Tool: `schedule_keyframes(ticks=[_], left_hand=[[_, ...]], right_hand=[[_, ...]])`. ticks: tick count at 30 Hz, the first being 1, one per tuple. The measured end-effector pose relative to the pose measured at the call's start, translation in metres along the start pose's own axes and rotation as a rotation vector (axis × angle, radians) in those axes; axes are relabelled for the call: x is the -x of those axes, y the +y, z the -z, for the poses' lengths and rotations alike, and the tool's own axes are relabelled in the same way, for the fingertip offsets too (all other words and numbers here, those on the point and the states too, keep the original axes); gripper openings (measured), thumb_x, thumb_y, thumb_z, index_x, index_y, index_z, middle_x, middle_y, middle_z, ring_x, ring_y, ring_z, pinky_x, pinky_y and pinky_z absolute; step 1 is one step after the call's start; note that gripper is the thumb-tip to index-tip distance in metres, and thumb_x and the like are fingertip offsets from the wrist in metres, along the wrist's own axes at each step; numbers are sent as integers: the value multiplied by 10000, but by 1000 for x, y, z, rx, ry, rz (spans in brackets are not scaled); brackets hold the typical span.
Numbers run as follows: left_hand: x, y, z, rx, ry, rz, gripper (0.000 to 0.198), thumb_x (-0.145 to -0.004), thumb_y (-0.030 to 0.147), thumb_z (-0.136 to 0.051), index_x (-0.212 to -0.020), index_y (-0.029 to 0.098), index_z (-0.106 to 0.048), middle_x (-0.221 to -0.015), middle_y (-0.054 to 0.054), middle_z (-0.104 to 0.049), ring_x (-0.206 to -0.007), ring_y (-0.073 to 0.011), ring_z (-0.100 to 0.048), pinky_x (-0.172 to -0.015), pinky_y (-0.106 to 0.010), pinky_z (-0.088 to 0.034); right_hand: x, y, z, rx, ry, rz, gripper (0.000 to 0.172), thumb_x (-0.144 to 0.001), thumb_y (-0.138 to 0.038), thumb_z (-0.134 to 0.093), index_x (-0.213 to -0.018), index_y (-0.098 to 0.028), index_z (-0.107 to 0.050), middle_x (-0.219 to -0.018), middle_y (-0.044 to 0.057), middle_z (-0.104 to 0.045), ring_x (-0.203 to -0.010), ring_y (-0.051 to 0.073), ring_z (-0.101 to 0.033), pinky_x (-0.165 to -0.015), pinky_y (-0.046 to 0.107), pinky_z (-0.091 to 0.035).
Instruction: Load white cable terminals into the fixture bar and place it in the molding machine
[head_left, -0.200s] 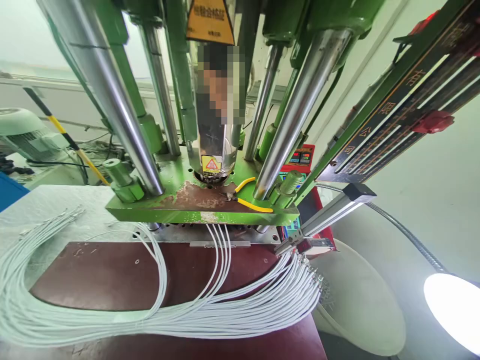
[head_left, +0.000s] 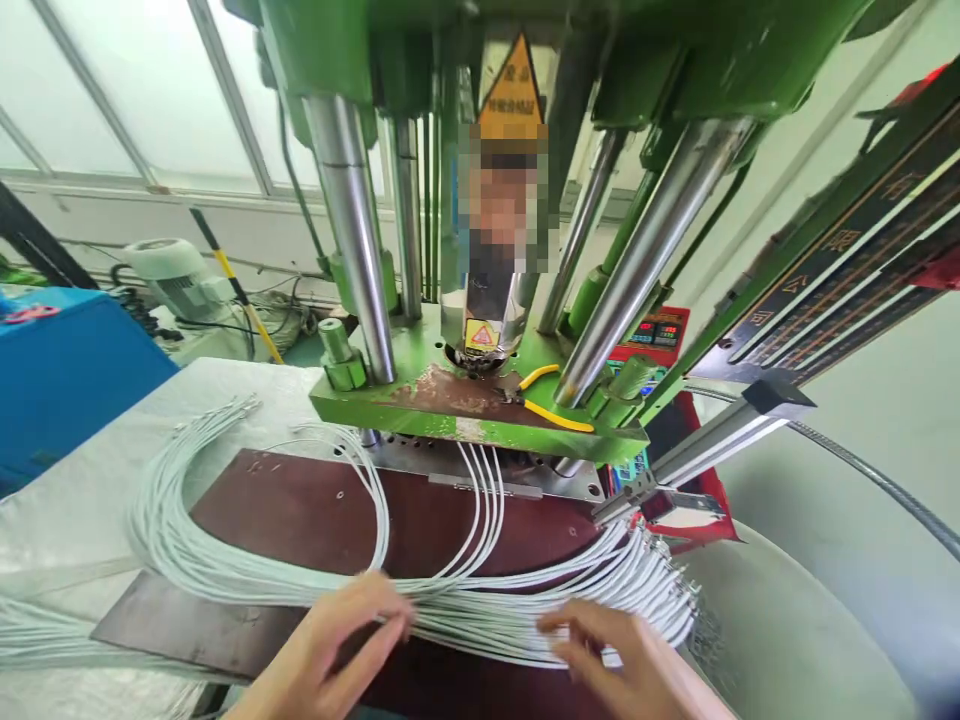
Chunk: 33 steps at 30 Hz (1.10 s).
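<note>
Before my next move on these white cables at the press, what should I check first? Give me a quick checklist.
1. Hands outside the press: ok; left hand and right hand rest on the cable bundle, in front of the green platen.
2. The four cables seated under the platen: cannot tell, ends hidden.
3. Platen free of loose tools: not ok; pliers lie on it.
4. A cable gripped: not ok; both hands lie open.
5. Bundle under the hands supported: ok, on the brown plate.

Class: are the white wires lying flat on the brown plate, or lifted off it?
Lying flat: the white wires rest on the brown plate; left hand and right hand only touch them, fingers open.
</note>
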<state>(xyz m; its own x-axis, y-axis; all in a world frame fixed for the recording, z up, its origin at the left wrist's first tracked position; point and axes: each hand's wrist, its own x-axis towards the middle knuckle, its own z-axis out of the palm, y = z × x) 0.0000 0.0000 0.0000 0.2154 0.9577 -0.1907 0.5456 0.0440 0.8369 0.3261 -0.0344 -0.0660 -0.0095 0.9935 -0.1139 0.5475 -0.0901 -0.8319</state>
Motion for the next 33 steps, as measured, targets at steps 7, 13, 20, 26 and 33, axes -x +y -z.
schedule_keyframes(ticks=[7, 13, 20, 26, 33], left_hand=[[-73, 1, -1, -729, 109, -606, 219, -794, 68, -450, -667, 202, -567, -693, -14, -585, -747, -178, -567, -1018, -451, -426], [-54, -32, 24, -825, 156, -530, 256, -887, 225, -415, -677, 218, -560, -691, -22, -610, -697, -208, -582, -818, -421, -484], [-71, -20, 11, -783, 74, -523, 259, -896, 253, -384, -727, 214, -576, -727, -41, -640, -709, -221, -591, -744, -387, -460], [-70, 16, -35, -727, -108, -496, 349, -853, 538, -521, -751, 210, -582, -759, -45, -651, -806, -246, -597, -793, -402, -462], [-87, 18, -49, -650, -159, -457, 207, -846, 287, -486, -648, 227, -479, -689, -12, -594, -743, -203, -592, -698, -318, -447]], right_hand=[[-114, -57, -23, 730, 64, 398, 316, -942, -174, -418, -1179, -167, -627, -1207, 123, -614, -1011, 209, -654, -753, 266, -547], [-111, -48, -31, 779, 68, 297, 344, -939, -122, -396, -1254, -158, -531, -1263, 126, -557, -1033, 192, -634, -790, 257, -531], [-120, -54, -13, 829, -50, 191, 333, -912, -139, -468, -1233, -188, -543, -1209, 110, -566, -928, 186, -655, -683, 250, -508], [-98, -41, 9, 718, 132, 182, 287, -903, -128, -492, -1177, -161, -571, -1129, 113, -606, -919, 200, -635, -749, 301, -498], [-49, -29, 4, 510, 144, 450, 159, -951, -295, -535, -900, -186, -640, -864, 58, -647, -834, 198, -589, -775, 349, -462]])
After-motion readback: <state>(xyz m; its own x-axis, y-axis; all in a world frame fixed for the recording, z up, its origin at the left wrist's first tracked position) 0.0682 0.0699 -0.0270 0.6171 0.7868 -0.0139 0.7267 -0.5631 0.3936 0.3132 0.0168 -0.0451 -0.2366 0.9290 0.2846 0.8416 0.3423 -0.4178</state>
